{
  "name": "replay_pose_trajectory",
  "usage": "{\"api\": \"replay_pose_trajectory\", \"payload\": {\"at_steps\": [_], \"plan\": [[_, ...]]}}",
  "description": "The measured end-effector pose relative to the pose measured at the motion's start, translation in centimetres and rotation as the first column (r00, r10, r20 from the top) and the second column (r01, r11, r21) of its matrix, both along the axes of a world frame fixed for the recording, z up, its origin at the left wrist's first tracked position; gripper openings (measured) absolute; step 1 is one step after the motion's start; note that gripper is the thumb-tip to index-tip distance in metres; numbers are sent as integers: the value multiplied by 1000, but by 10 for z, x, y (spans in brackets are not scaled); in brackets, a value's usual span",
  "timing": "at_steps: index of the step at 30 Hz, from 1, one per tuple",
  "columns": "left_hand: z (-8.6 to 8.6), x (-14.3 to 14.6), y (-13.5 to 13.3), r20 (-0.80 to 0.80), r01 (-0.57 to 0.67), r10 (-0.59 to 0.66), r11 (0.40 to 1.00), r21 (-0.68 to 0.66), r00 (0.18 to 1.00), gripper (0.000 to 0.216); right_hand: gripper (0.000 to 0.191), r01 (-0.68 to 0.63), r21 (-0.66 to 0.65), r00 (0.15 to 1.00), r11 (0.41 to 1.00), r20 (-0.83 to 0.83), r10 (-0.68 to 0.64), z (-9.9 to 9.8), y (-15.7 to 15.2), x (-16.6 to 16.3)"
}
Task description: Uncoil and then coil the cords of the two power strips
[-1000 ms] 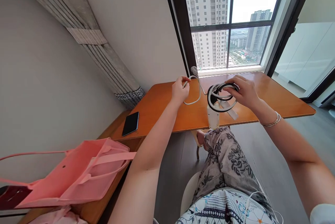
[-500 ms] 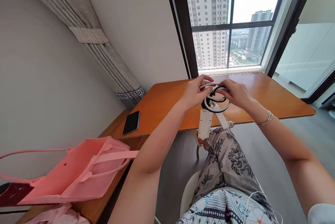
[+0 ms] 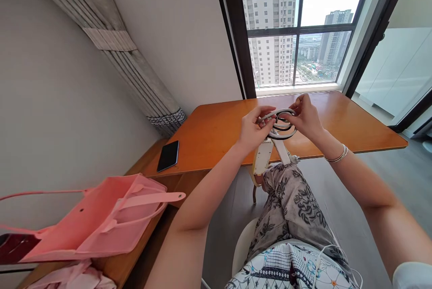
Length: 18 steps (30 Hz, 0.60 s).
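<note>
Both my hands hold a coiled cable of white and black loops above the front edge of the orange table. My left hand pinches the left side of the coil with closed fingers. On the right side, my right hand grips the coil from above, fingers curled round it. A white power strip and a white strap hang down from the coil over my patterned trousers.
A black phone lies at the table's left end. A pink tote bag rests on the lower wooden surface at the left. A window and grey curtain stand behind the table. I sit on a white chair.
My left hand brought the loose white cable end in from the left and joined the coil. Both hands now grip the coil closer together, slightly farther over the table.
</note>
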<state>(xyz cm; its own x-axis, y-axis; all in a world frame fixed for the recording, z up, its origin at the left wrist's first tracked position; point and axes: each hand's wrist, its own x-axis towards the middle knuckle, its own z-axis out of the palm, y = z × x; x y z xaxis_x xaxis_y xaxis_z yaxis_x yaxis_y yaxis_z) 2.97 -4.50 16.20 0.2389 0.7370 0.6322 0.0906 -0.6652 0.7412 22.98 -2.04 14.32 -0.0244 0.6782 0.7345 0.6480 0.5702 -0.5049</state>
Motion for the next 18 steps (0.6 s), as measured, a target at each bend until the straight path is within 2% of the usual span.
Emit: {"api": "replay_pose_trajectory", "payload": {"at_steps": [4,5,7,9,10,12,14,16,18], "plan": [[1,0,-7,-134,137,-145,988,-69,980,35,51,-42,-8,999,999,7,42,-5,2,0],[2,0,-6,-149,126,-136,989,-77,979,35,50,-45,-4,998,999,36,45,-5,1,-1],[7,-1,-3,-182,27,-30,999,-19,983,30,47,-42,3,994,999,102,41,-6,-1,-3],[14,-2,3,-281,-41,58,997,64,958,22,45,-33,10,987,999,159,31,-7,-4,-7],[18,-2,6,-357,-36,59,997,69,932,19,44,-31,12,984,999,175,28,-7,-5,-8],[24,-3,11,-504,-3,0,1000,-5,864,18,44,-35,8,982,999,183,33,-6,-6,-11],[28,-4,15,-580,5,-63,995,-101,812,19,44,-52,-12,983,999,176,53,-6,-8,-13],[28,-5,18,-586,-4,-83,989,-146,806,23,42,-70,-44,983,997,168,76,-5,-10,-14],[24,-5,21,-544,-9,-81,987,-160,835,27,38,-86,-76,983,993,155,97,-4,-11,-14]]}}
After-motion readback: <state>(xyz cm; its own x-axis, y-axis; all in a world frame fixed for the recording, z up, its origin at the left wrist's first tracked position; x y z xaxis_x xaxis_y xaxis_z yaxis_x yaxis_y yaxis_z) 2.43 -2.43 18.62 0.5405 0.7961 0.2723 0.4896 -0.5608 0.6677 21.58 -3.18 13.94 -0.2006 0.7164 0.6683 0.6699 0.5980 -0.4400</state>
